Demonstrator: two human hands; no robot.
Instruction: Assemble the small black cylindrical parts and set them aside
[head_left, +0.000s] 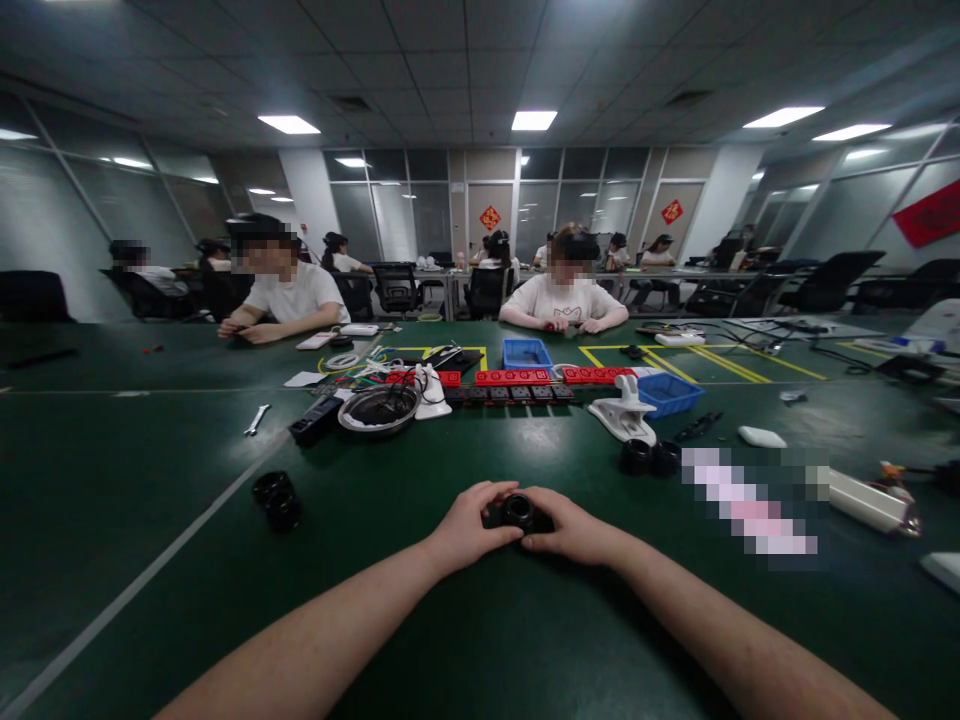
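Note:
Both my hands meet over a small black round part point(517, 511) on the dark green table point(150, 500). My left hand point(469, 527) grips its left side with fingers curled over the top. My right hand point(570, 527) holds its right side, thumb and fingers pressed against it. The part's ring-shaped top shows between my fingers; its lower half is hidden. Two similar black round parts point(276, 499) lie to the left, and another pair of black parts point(649, 457) sits to the right, beyond my hands.
Further back lie a metal bowl point(378, 409), rows of red blocks point(514, 377), two blue bins point(670, 392), a white clamp point(625, 414), a wrench point(256, 419) and cables. Two people sit across the table; more people sit at desks behind.

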